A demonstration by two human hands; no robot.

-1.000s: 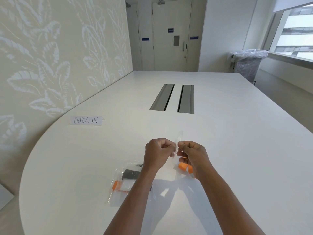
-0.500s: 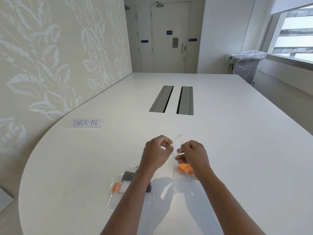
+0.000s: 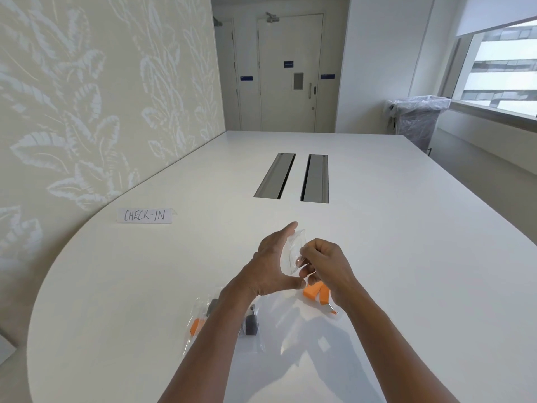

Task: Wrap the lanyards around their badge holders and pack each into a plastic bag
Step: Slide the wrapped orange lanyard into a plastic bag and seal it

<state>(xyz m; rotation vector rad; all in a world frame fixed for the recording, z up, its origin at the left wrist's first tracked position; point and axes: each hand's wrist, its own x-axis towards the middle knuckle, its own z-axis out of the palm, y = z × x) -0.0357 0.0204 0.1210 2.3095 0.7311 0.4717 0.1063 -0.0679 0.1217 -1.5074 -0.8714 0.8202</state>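
A clear plastic bag [image 3: 294, 254] is held up above the white table [image 3: 406, 271]. My right hand [image 3: 325, 266] pinches one side of its mouth. My left hand [image 3: 273, 263] has its fingers straight and spread against the bag's other side. Under my right hand hangs an orange lanyard bundle [image 3: 316, 295], partly hidden by the wrist. On the table beneath my left forearm lies a packed bag [image 3: 200, 324] with an orange lanyard and a grey badge holder [image 3: 250, 325] inside.
A paper sign reading CHECK-IN [image 3: 144, 215] stands at the table's left side by the patterned wall. Two metal cable slots [image 3: 292, 177] are set in the middle of the table. A covered bin [image 3: 417, 117] stands at the far right.
My left hand let go of its pinch on the bag and spread its fingers out straight. The bag's mouth has come apart between the hands. My right hand kept its pinch.
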